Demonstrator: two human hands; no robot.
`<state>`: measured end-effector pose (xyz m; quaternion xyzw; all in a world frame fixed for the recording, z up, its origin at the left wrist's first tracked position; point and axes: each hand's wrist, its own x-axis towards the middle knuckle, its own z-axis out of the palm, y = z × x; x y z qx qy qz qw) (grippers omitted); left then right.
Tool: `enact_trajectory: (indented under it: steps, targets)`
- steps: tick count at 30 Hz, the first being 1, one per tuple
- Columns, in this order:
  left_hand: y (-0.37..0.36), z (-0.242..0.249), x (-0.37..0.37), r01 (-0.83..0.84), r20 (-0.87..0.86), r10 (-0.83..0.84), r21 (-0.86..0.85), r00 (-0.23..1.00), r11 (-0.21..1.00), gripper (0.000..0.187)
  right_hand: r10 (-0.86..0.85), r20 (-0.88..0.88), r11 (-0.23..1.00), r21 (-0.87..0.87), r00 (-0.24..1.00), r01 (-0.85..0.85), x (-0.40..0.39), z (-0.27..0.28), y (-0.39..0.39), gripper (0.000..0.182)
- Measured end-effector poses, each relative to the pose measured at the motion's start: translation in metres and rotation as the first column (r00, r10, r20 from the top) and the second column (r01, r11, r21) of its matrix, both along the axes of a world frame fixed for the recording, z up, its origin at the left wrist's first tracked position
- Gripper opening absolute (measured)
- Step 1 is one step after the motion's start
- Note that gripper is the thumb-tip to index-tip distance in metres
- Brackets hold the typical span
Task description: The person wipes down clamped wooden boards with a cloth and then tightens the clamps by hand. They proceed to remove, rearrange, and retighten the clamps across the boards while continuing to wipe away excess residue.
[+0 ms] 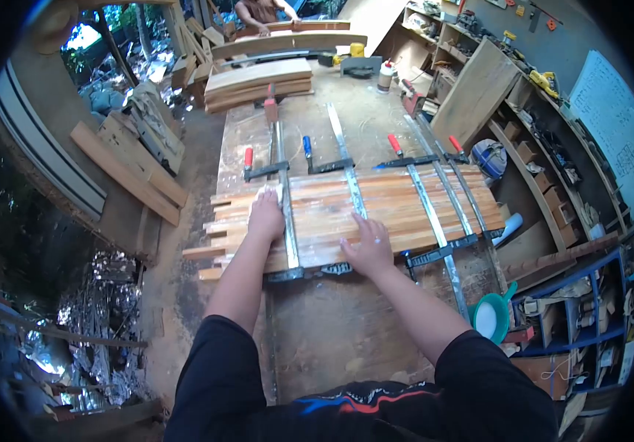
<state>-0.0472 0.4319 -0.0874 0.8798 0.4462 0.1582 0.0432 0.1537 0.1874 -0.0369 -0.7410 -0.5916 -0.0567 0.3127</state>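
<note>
Left hand (266, 215): on clamped wood panel (317, 202), by white cloth | Right hand (369, 249): on panel, beside clamp bar (351, 184)

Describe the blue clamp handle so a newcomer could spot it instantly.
On the workbench lies a wooden panel under metal clamps. Along its far side, the blue handle stands among red handles, the only blue one in that row.

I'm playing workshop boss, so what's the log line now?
left hand: on white cloth | right hand: on striped brown wooden panel | long silver metal clamps: across panel
</note>
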Motion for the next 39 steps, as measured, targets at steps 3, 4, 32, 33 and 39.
enact_trajectory:
  steps: [3, 4, 32, 33, 39]
  targets:
    - [0.017, 0.009, -0.026, -0.1, 0.023, 0.106, -0.189, 0.994, 0.977, 0.059, 0.028, -0.04, 0.999, 0.025, 0.999, -0.027, 0.006, -0.001, -0.001, 0.067]
    - [0.017, 0.027, -0.039, -0.258, -0.032, 0.26, -0.284, 0.965, 0.923, 0.059, -0.018, 0.015, 0.999, 0.028, 1.0, 0.018, 0.01, -0.004, 0.005, 0.066]
    - [-0.048, 0.043, -0.065, -0.116, -0.096, 0.097, -0.22, 0.991, 0.969, 0.058, 0.306, -0.097, 0.951, 0.073, 0.947, -0.3, 0.034, 0.111, 0.01, 0.063]
    - [-0.081, 0.06, -0.056, -0.117, -0.085, 0.095, -0.311, 0.992, 0.943, 0.056, 0.325, 0.007, 0.933, 0.161, 0.946, -0.321, 0.046, 0.129, 0.013, 0.06]
    - [-0.108, 0.054, -0.077, -0.063, 0.011, 0.073, -0.373, 0.997, 0.926, 0.052, 0.096, 0.053, 0.906, 0.409, 0.994, -0.11, 0.089, 0.179, 0.027, 0.019]
